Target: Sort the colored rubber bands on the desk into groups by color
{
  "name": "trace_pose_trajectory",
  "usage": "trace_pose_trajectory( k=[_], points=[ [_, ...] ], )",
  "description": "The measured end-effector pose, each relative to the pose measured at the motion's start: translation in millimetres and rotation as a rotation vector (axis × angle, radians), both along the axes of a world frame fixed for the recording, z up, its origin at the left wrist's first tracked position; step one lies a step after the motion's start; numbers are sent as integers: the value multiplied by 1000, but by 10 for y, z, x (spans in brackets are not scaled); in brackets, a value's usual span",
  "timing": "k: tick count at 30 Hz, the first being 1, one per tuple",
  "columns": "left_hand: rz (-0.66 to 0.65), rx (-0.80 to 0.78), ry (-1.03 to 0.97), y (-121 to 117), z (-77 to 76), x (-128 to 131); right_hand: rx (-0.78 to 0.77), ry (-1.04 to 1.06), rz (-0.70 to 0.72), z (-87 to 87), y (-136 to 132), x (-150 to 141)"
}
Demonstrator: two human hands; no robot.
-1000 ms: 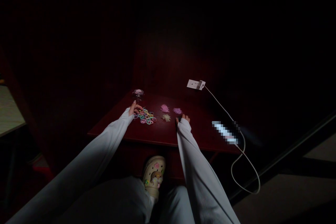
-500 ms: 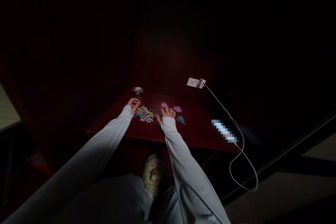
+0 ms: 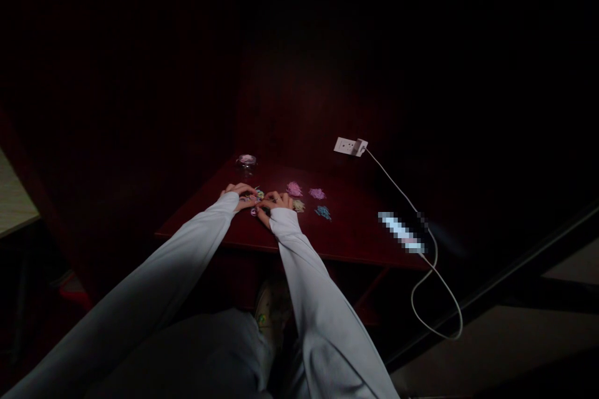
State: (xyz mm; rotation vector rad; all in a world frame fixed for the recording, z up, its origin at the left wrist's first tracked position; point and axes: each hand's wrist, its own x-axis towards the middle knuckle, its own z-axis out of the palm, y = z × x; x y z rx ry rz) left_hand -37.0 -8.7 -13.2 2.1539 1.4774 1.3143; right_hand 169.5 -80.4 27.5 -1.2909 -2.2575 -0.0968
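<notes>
My left hand (image 3: 237,192) reaches over the left side of a mixed pile of small colourful hair ties (image 3: 260,194), fingers stretched and thumb apart. From the right, my right hand (image 3: 276,201) bends over the same pile, its thumb and fingers drawn together at a hair tie; its exact grip is partly hidden. Sorted heaps lie to the right: pink hair ties (image 3: 294,189), purple hair ties (image 3: 317,194), pale yellow hair ties (image 3: 298,206) partly behind my right hand, and blue hair ties (image 3: 322,212).
A clear round jar (image 3: 246,163) stands at the back left of the dark red table (image 3: 355,240). On the wall is a white socket (image 3: 347,146) with a plugged-in charger. Its white cable (image 3: 393,177) runs to a blurred-out bright device (image 3: 401,234) at the right.
My right hand has moved left from the yellow heap to the mixed pile, uncovering that heap. My left hand has moved slightly right, over the pile. The shoe below is now more hidden.
</notes>
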Motion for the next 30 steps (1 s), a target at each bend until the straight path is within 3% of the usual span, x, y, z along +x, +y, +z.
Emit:
trace_pose_trajectory(
  k=[10, 17, 24, 30],
  points=[
    [-77, 0, -33, 188, -93, -74, 6, 2, -112, 12, 35, -9],
    [-78, -34, -74, 230, -40, -76, -3, -27, -197, -45, 113, -125],
    [-51, -38, -65, 148, -6, -33, 48, 15, -250, -153, 165, -279],
    [-61, 2, -69, 44, 6, -25, 60, 19, -271, -137, 107, -262]
  ],
)
